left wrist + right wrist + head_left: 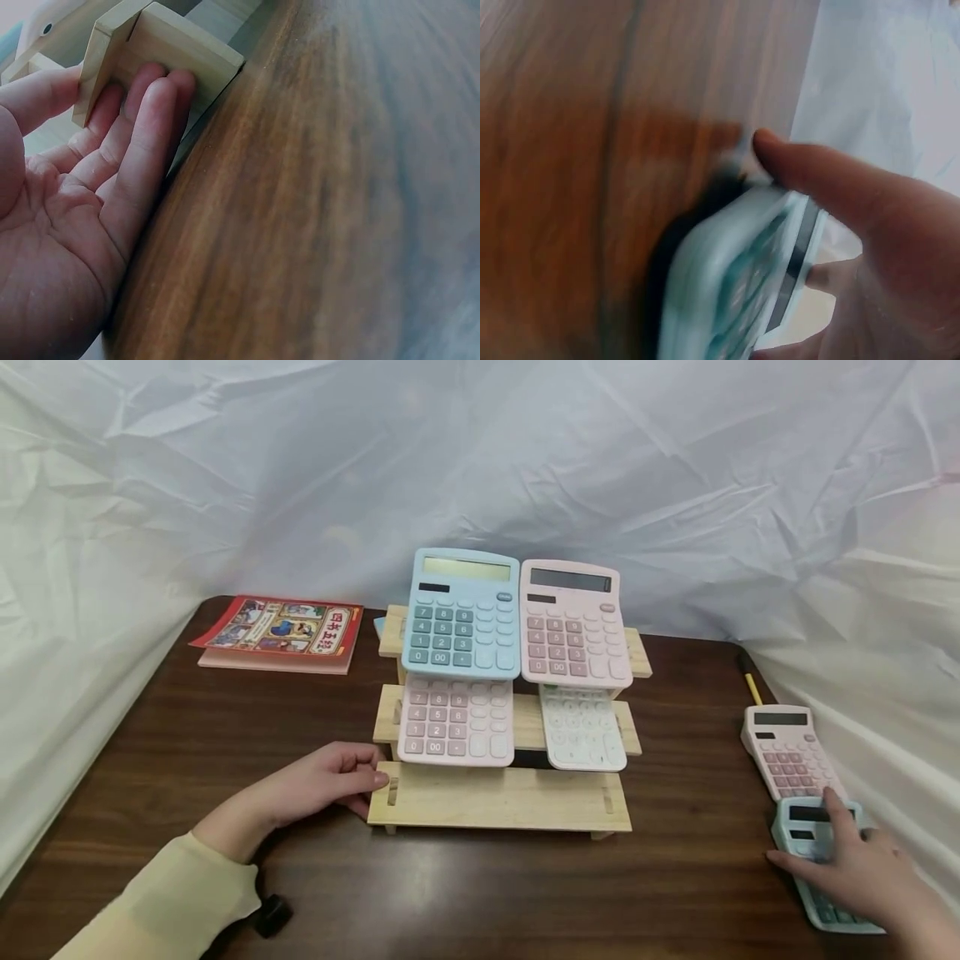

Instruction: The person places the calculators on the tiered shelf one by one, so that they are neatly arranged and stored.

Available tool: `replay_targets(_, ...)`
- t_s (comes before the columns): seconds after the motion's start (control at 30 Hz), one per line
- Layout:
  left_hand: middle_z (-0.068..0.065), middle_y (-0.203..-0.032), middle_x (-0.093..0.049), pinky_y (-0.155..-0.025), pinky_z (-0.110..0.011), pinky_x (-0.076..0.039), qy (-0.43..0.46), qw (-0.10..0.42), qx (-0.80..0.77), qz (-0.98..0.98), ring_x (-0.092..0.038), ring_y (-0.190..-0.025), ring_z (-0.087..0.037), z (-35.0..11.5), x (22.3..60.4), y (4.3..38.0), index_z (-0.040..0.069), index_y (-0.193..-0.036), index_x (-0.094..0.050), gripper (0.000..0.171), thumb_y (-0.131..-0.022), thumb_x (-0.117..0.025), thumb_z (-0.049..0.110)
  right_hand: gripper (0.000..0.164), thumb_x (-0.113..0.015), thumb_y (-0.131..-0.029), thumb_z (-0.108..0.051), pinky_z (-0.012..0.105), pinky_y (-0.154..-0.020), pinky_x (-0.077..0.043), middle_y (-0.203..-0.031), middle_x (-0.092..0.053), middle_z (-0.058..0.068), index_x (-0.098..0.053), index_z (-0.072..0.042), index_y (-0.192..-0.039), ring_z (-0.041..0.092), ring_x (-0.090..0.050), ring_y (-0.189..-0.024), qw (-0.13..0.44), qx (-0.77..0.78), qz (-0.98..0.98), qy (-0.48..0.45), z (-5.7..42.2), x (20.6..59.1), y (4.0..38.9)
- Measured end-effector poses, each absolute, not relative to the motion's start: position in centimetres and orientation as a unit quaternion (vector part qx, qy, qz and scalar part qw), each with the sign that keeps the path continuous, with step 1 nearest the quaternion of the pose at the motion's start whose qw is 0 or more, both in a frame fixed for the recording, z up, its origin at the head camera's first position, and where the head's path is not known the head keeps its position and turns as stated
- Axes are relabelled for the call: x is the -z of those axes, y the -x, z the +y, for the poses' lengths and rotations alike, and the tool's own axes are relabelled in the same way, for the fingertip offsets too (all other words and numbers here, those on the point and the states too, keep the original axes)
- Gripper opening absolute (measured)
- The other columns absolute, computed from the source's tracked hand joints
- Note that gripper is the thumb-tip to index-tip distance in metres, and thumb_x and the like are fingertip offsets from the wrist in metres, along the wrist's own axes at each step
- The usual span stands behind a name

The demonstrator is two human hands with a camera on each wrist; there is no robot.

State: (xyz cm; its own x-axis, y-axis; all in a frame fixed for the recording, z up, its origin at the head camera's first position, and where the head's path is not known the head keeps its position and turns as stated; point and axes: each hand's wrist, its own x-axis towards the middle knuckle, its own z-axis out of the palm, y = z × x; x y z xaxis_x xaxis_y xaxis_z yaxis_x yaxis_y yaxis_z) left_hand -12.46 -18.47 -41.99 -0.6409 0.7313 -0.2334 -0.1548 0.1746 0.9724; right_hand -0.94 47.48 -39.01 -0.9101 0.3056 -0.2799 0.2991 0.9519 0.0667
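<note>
A three-tier wooden rack [501, 797] stands mid-table. My left hand [330, 781] grips the left end of its lowest tier, thumb on the top face; in the left wrist view the fingers [150, 120] curl beneath by the leg. A blue calculator [461, 614] and a pink calculator [576, 622] lean on the top tier. Below them are another pink calculator [457, 722] and a white calculator [583, 727]. At far right, my right hand [862, 860] spreads over a teal calculator [810, 893], thumb near its left edge. The index fingertip overlaps a pink calculator [795, 760] just beyond.
A red-covered book [281, 627] lies at the back left. A yellow pen-like stick [752, 687] lies behind the right-hand calculators. White sheeting [480, 460] hangs behind and along both sides of the dark wooden table [697, 760].
</note>
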Motion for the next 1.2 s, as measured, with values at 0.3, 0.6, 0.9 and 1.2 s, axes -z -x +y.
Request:
replay_targets(0.3,-0.019,-0.103,-0.068,-0.076,-0.046,-0.056,-0.211,0.37,-0.608,0.67,-0.066,-0.089,-0.029,-18.4,41.9,12.5,-0.003,-0.11,-0.056,0.03,-0.101,-0.053,0.025,0.137,-0.064,-0.074,-0.074,0.07,-0.078,-0.031,-0.104,-0.024,0.059,0.018,0.012,-0.142,0.07,-0.031,-0.096,0.134,0.019,0.968,-0.211,46.9,39.3,0.5)
replay_targets(0.6,-0.019,-0.102,-0.068,-0.076,-0.046,-0.056,-0.206,0.368,-0.61,0.671,-0.066,-0.088,-0.028,-18.4,42.0,12.2,-0.003,-0.108,-0.056,0.029,-0.101,-0.054,0.026,0.13,-0.07,-0.076,-0.065,0.068,-0.071,-0.034,-0.105,-0.025,0.057,0.008,0.012,-0.146,0.068,-0.032,-0.09,0.063,0.028,0.99,-0.122,42.7,37.2,0.4)
replay_targets(0.9,-0.019,-0.101,-0.068,-0.076,-0.046,-0.056,-0.209,0.364,-0.61,0.672,-0.065,-0.087,-0.027,-18.4,42.1,12.3,-0.003,-0.104,-0.055,0.03,-0.101,-0.055,0.026,0.132,-0.07,-0.065,-0.076,0.062,-0.065,-0.04,-0.125,-0.034,0.036,-0.013,0.006,-0.151,0.052,-0.037,-0.101,0.072,0.004,0.997,0.021,35.8,34.4,0.6)
replay_targets(1.2,-0.019,-0.098,-0.068,-0.075,-0.047,-0.056,-0.219,0.357,-0.609,0.674,-0.065,-0.086,-0.027,-18.5,42.1,12.4,-0.004,-0.099,-0.053,0.03,-0.101,-0.055,0.026,0.123,-0.076,-0.064,-0.071,0.052,-0.082,-0.041,-0.137,-0.037,0.016,-0.015,-0.018,-0.156,0.031,-0.039,-0.115,0.047,0.074,0.981,0.172,29.1,33.8,0.2)
